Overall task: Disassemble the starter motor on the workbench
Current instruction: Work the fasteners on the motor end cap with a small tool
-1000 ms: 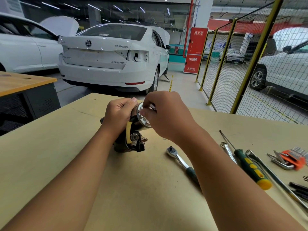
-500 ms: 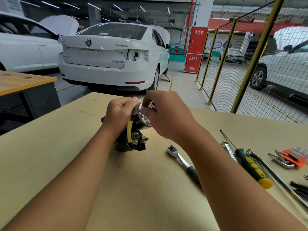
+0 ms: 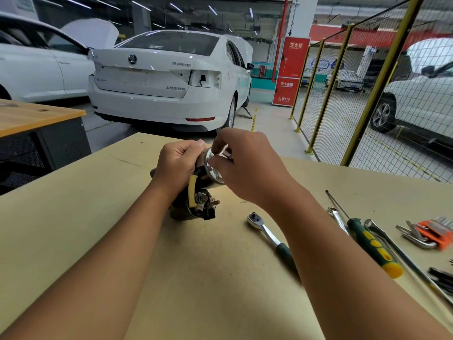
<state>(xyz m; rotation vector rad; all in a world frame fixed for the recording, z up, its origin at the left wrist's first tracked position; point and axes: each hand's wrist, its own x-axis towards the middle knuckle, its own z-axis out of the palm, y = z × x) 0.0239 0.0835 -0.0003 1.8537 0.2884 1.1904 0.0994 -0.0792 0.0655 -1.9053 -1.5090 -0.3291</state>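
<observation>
The starter motor (image 3: 193, 200) is propped on the workbench (image 3: 73, 229), gripped around its dark body by the left hand (image 3: 177, 165). Its shiny end cap (image 3: 212, 170) is pinched by the right hand (image 3: 245, 168). A heavy, rigid, possibly slippery unit is judged; the body should be held.

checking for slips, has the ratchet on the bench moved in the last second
No. The ratchet lies in the same place beside the screwdriver, below the right hand; only the camera shifted slightly.
</observation>
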